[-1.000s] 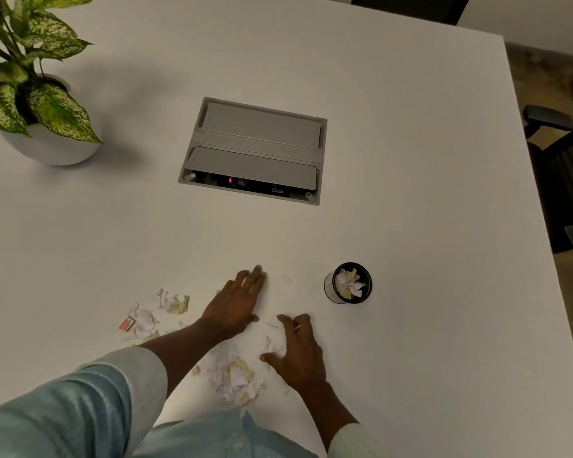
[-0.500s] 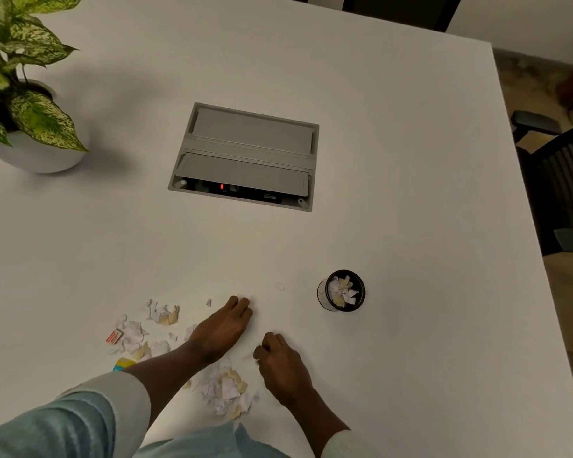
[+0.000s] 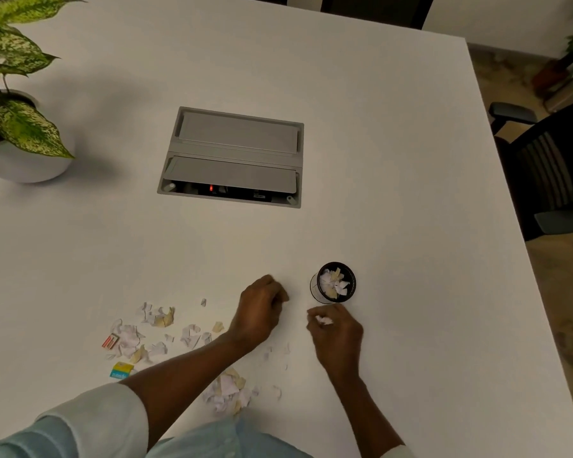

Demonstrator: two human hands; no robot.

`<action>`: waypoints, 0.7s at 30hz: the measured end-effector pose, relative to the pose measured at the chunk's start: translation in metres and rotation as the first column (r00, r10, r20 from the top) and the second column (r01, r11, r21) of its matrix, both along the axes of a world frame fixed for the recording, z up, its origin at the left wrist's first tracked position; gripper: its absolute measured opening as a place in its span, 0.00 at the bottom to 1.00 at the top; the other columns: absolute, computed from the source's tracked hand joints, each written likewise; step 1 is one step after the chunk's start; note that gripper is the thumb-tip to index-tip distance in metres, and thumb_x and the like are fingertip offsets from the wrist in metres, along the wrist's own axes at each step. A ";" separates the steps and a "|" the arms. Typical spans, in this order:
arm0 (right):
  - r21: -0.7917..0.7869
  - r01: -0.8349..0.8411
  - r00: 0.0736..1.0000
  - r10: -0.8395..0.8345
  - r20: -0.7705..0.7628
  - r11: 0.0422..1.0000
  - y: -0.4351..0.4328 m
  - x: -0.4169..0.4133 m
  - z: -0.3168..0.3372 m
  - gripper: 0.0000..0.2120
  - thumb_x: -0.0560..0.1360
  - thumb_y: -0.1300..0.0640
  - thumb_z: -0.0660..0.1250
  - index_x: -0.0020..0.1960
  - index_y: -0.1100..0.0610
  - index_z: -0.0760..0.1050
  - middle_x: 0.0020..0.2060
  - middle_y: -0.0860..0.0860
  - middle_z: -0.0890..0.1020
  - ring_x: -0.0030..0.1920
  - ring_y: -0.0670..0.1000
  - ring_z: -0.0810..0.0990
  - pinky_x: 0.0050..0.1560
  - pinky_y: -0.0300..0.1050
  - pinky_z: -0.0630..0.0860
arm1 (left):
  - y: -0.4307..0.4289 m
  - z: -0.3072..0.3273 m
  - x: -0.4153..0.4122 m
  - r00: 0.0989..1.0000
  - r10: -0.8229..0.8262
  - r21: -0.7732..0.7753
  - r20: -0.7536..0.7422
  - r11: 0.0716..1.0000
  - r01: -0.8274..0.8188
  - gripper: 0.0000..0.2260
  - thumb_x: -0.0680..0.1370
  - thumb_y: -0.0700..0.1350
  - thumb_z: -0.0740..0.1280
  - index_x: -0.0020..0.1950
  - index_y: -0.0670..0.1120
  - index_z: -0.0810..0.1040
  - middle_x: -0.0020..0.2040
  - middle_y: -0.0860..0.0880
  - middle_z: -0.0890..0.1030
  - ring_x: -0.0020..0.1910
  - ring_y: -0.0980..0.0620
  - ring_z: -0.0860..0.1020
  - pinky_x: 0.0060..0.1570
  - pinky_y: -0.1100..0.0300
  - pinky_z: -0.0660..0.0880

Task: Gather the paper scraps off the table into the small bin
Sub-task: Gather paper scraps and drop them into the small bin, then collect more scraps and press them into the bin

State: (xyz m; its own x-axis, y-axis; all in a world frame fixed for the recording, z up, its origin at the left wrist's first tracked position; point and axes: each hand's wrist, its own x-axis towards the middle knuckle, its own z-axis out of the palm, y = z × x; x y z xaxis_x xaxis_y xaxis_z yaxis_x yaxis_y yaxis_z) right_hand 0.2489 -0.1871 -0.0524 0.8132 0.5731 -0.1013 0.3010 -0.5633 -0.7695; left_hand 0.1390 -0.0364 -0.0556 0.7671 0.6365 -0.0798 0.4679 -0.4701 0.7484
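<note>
Head view: right hand (image 3: 336, 328) is pinching a wad (image 3: 323, 320) just beside the bin (image 3: 333, 283). Left hand (image 3: 262, 302) is curling its fingers, can't tell on what. Loads of scraps (image 3: 153, 328) are lying on the table (image 3: 411, 193). Bin's looking pretty full, so a sloppy drop is risking spills.

No wording can be read for certain. A small teal and yellow card (image 3: 121, 370), lying at the near edge of the paper scraps (image 3: 153, 328), carries a line of white lettering on its teal band, too blurred to make out. A red and white slip (image 3: 110, 341) just beyond it shows pale stripes but no legible letters. Inside the grey socket box (image 3: 235, 140), a tiny white sticker (image 3: 259, 196) bears print too small to read.
</note>
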 end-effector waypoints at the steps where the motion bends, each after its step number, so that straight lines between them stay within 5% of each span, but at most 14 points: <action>1: 0.027 0.047 0.998 -0.048 0.030 0.999 0.001 0.009 0.008 0.11 0.69 0.67 0.78 0.41 0.52 0.84 0.40 0.44 0.84 0.38 0.45 0.85 0.38 0.46 0.82 | -0.001 0.008 0.014 0.999 0.010 -0.017 0.040 1.000 -0.009 0.11 0.74 0.28 0.68 0.45 0.42 0.84 0.44 0.47 0.82 0.40 0.50 0.80 0.40 0.56 0.78; 8: -0.037 0.184 0.970 -0.175 0.172 0.982 0.017 0.062 0.029 0.06 0.70 0.65 0.77 0.43 0.56 0.83 0.41 0.50 0.84 0.39 0.46 0.82 0.38 0.24 0.69 | -0.004 0.032 0.078 0.993 -0.065 -0.040 0.097 0.997 0.070 0.07 0.74 0.30 0.70 0.45 0.42 0.83 0.44 0.46 0.83 0.41 0.51 0.79 0.42 0.53 0.78; 10: -0.097 0.142 0.981 -0.127 0.145 0.985 0.020 0.068 0.027 0.07 0.71 0.65 0.76 0.46 0.56 0.83 0.44 0.52 0.84 0.42 0.50 0.82 0.40 0.25 0.69 | -0.003 0.028 0.085 0.993 -0.104 -0.032 0.053 0.994 0.106 0.06 0.75 0.32 0.70 0.47 0.41 0.83 0.46 0.45 0.83 0.43 0.48 0.80 0.45 0.49 0.79; 14: -0.153 0.065 0.988 -0.041 0.152 0.986 0.024 0.066 0.023 0.07 0.74 0.61 0.74 0.51 0.54 0.83 0.48 0.51 0.84 0.45 0.51 0.83 0.43 0.42 0.78 | -0.002 0.024 0.092 0.983 -0.180 -0.008 0.031 0.983 0.181 0.07 0.78 0.38 0.70 0.55 0.44 0.83 0.50 0.46 0.85 0.48 0.47 0.82 0.50 0.49 0.79; 18: -0.123 0.163 0.963 -0.131 0.236 0.979 0.022 0.059 0.022 0.05 0.74 0.61 0.71 0.48 0.52 0.82 0.45 0.49 0.84 0.41 0.50 0.82 0.36 0.35 0.68 | -0.002 0.020 0.086 0.985 -0.172 0.012 -0.007 0.985 0.172 0.11 0.80 0.42 0.68 0.61 0.48 0.84 0.56 0.51 0.87 0.54 0.49 0.82 0.55 0.50 0.80; 21: -0.018 0.145 0.960 -0.136 0.246 0.989 0.015 0.050 0.022 0.06 0.74 0.63 0.73 0.47 0.54 0.82 0.44 0.49 0.84 0.41 0.48 0.82 0.37 0.29 0.70 | 0.001 0.019 0.068 0.994 -0.106 -0.004 0.027 0.994 0.107 0.10 0.81 0.48 0.67 0.61 0.51 0.82 0.57 0.54 0.85 0.51 0.54 0.83 0.51 0.53 0.81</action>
State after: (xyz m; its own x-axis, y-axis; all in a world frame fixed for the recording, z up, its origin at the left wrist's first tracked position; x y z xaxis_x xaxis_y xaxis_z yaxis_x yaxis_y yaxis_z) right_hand 0.2986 -0.1720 -0.0301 0.8880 0.4506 0.0916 0.3924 -0.6387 -0.6618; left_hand 0.2073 -0.0351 -0.0370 0.8324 0.5507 -0.0622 0.3956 -0.5118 0.7626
